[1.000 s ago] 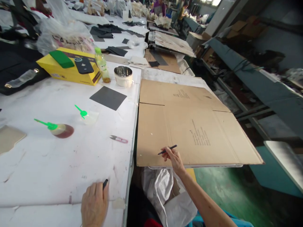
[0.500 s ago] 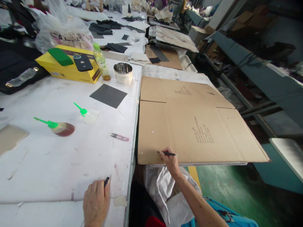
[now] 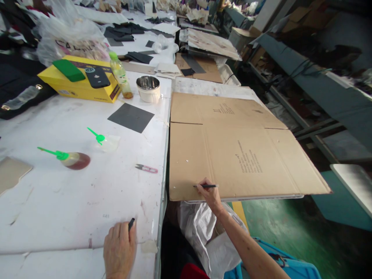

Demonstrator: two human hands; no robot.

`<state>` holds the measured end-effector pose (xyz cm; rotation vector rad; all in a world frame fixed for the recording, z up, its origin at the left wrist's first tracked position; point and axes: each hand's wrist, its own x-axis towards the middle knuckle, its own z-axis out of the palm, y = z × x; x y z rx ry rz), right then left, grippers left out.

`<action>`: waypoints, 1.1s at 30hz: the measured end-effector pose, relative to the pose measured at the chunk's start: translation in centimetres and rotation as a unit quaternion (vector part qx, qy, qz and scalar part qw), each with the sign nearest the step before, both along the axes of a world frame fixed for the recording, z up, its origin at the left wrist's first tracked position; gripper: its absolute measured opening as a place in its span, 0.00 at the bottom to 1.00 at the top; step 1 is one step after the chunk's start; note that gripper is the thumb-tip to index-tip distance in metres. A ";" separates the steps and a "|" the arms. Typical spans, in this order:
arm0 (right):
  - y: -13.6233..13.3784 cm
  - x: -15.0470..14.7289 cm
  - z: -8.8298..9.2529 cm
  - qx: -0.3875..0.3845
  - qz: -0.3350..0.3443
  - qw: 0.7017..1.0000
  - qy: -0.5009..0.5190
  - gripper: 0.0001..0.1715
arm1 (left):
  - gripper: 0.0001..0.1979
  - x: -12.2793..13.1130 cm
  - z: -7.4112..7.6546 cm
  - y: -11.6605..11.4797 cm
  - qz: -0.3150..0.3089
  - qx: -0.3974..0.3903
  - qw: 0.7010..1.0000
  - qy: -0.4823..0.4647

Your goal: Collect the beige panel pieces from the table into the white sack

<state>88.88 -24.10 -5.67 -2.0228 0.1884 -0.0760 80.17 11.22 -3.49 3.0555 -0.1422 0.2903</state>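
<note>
My right hand (image 3: pixel 209 193) is closed around a slim black pen (image 3: pixel 209 186), held nearly level. The pen's tip points left, at the near left part of a flattened cardboard box (image 3: pixel 226 155); whether it touches the board I cannot tell. On the white table (image 3: pixel 72 217), my left hand (image 3: pixel 119 248) rests back up. A short black piece (image 3: pixel 131 223) like a pen cap sticks out between its thumb and forefinger. Pink-handled thread snips (image 3: pixel 147 168) lie ahead of the left hand.
Two squeeze bottles with green nozzles, one with amber liquid (image 3: pixel 77 161) and one pale (image 3: pixel 109 142), lie on the left. Beyond them are a dark grey sheet (image 3: pixel 130 117), a steel-lined cup (image 3: pixel 148 93), a drink bottle (image 3: pixel 122 79) and a yellow box (image 3: pixel 87 91) with a phone (image 3: pixel 98 78).
Both hands stay in nearly the same places, each with its black thing. The view has shifted slightly; the pen lies a little more level.
</note>
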 end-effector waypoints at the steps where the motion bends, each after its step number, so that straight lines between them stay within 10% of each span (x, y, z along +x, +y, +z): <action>1: -0.1 0.0 -0.1 0.003 0.000 1.000 0.001 0.19 | 0.12 0.0 0.0 0.0 0.000 -0.001 1.000 0.001; 28: 0.0 0.0 0.8 0.140 -0.042 0.989 0.022 0.17 | 0.13 -0.3 0.0 0.0 0.017 -0.023 0.999 0.023; 33: 1.0 -0.3 3.4 0.209 -0.063 0.975 0.040 0.19 | 0.13 0.2 0.5 -0.1 0.068 -0.160 0.981 0.090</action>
